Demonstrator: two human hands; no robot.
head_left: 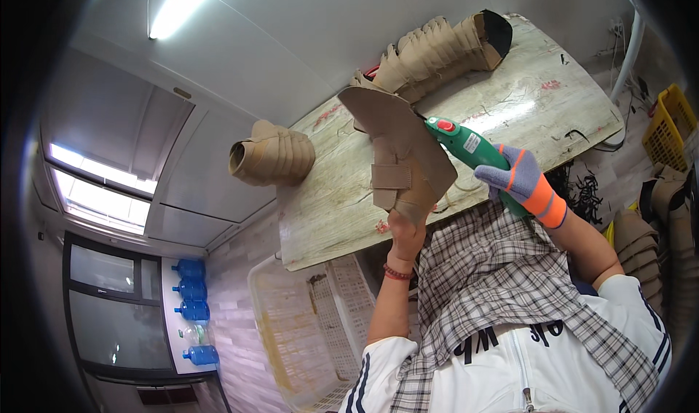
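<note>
My bare left hand (408, 229) is closed on the lower end of a tan leather boot upper (411, 140) and holds it up over the table. A stitched rectangular patch shows on its face. My right hand (520, 180), in a grey and orange glove, wraps round a green handheld power tool (470, 147) with a red button. The tool's tip meets the right edge of the upper; its working end is too small to make out. Behind the upper, a long row of nested tan uppers (437, 56) lies on the table. A rolled stack of uppers (273, 155) sits at its left edge.
The worn, pale wood-patterned table (328, 231) stands against the wall. A white plastic crate (273, 326) is below it on the left. Blue water bottles (191, 289) line the far left. A yellow basket (670, 125) and more tan uppers (637, 245) are at right, near dark scraps (582, 191).
</note>
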